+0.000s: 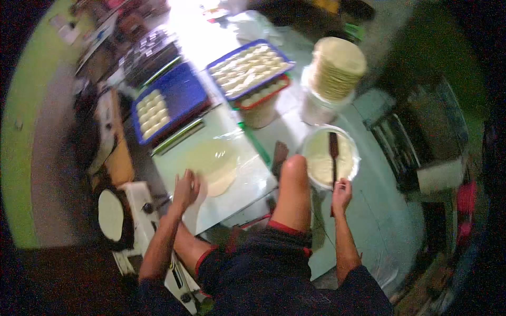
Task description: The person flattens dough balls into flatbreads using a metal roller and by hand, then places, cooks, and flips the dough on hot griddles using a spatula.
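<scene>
In my right hand (pixel 342 196) is a long dark spatula (pixel 333 146), its flat blade lying over a round white tub (pixel 357 167) lined with clear plastic. Pale flatbread (pixel 318 163) fills the tub under the blade. My left hand (pixel 186 189) hovers at the near left of a white board, fingers loosely bent and slightly blurred, with nothing visible in them. Beside it a thin rolled sheet of dough (pixel 220 179) lies flat on the board (pixel 247 181). Another pale round (pixel 110 215) rests on a dark round griddle (pixel 127 231) at the left.
A blue tray (pixel 184 87) holds several dough balls (pixel 153 113). Another blue tray (pixel 289 64), full of plastic-covered dough balls, sits on a red-rimmed one (pixel 282 88). A tall flatbread stack (pixel 337 68) stands behind the tub. My knees flank the board's near edge.
</scene>
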### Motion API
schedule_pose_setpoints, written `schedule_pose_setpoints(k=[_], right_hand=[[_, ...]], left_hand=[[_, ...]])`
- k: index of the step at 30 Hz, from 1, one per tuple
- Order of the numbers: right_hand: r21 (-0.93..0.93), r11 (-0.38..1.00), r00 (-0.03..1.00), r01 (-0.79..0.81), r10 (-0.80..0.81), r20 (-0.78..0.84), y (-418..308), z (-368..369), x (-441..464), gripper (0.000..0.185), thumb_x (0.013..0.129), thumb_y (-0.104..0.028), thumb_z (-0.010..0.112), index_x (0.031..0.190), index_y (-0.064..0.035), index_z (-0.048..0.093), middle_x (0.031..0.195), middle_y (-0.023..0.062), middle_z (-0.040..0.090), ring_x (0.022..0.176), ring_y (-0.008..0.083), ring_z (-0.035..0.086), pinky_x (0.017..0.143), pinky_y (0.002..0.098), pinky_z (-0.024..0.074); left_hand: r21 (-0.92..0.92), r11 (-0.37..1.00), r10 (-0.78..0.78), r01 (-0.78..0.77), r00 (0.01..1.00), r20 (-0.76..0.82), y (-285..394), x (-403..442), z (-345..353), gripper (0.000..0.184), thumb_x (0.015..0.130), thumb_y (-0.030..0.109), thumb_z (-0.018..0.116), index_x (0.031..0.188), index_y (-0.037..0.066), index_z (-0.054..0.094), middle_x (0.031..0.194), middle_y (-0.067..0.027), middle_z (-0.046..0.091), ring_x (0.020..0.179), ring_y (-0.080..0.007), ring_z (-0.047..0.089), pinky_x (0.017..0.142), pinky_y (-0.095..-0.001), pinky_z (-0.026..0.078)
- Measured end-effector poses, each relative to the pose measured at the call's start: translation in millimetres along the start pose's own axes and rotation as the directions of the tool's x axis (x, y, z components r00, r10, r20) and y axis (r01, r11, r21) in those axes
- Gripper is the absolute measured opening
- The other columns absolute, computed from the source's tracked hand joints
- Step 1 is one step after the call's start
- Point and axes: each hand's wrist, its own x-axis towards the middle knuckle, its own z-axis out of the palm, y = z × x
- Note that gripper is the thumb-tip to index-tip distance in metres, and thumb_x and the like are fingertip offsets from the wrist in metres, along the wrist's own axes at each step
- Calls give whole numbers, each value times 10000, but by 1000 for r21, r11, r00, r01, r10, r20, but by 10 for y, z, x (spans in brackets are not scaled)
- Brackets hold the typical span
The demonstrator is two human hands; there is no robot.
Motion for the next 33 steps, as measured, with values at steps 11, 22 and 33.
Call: schedule_pose_setpoints(k=[11,22,33], right_hand=[[474,654,338,589,-732,591,-3409,2867,-456,183,909,-173,637,957,-37,749,964,191,697,987,345,646,896,438,512],[761,26,-344,648,-881,324,-3580,3952,-811,189,833,-130,616,1013,-85,655,981,130,669,1035,345,623,868,456,509],[656,412,-774,633,304,556,-4432,3990,-225,590,857,-514,730,1167,-27,607,1022,166,699,926,274,649,829,436,498]], left_hand=[[545,837,460,-47,599,-656,114,1649,-2318,224,905,183,631,1089,58,603,1078,-157,650,1001,-392,626,1042,-684,320],[-244,958,-241,153,889,-389,-429,380,192,483,838,124,693,1278,6,531,1297,-229,563,1229,-443,518,1054,-501,419],[-502,864,-252,35,893,-372,-277,293,535,175,960,162,633,1090,46,619,1145,-185,661,1149,-386,607,1024,-513,415]])
